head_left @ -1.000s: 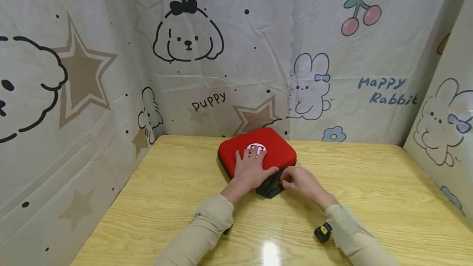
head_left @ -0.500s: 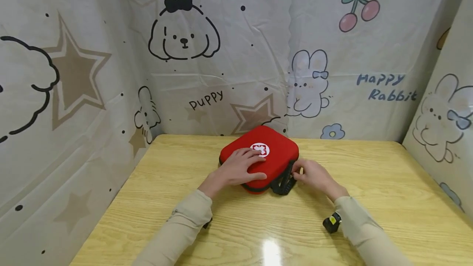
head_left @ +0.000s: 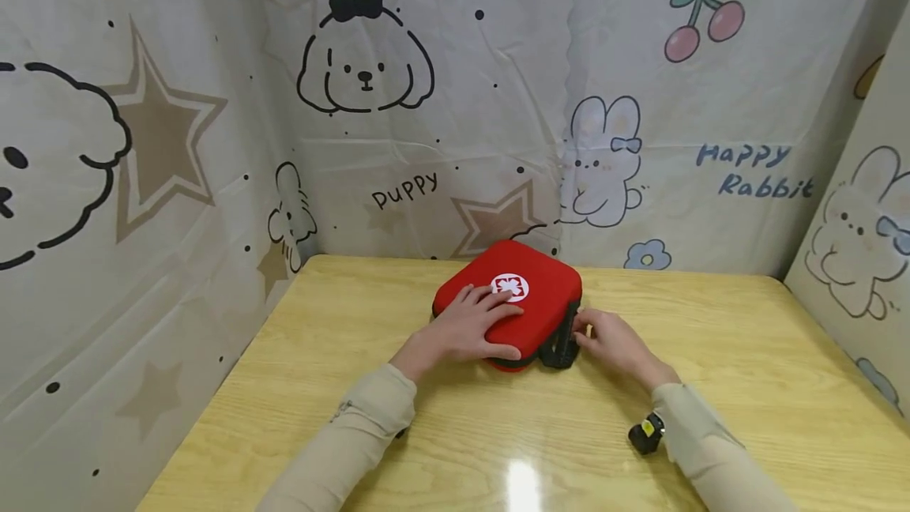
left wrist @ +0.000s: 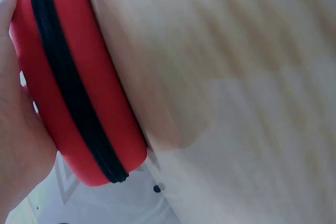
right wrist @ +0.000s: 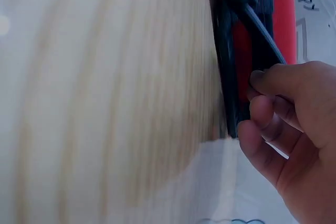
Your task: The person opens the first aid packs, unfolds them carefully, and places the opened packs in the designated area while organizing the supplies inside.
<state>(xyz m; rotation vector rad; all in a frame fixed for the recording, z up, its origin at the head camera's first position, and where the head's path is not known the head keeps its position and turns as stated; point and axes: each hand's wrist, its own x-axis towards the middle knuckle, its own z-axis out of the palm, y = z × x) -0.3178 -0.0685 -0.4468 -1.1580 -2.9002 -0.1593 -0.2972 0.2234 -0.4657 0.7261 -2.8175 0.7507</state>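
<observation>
Red case (head_left: 543, 303) lay on table (head_left: 341, 330), w/ backdrop (head_left: 426, 156) just behind it. L hand (head_left: 469, 326) rested on its top, fingers spread apart. R hand (head_left: 614, 342), thumb & index together, pinched black zip (left wrist: 73, 87) at its near R side, beside black handle (head_left: 565, 334); exact grip was partly hidden.

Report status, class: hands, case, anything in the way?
Left hand resting on red case. Right hand beside black handle, grip unclear. Case on table. Handle possibly obstructing.

Room lies left of the red case (head_left: 535, 310); cloth (head_left: 490, 125) blocks behind.
</observation>
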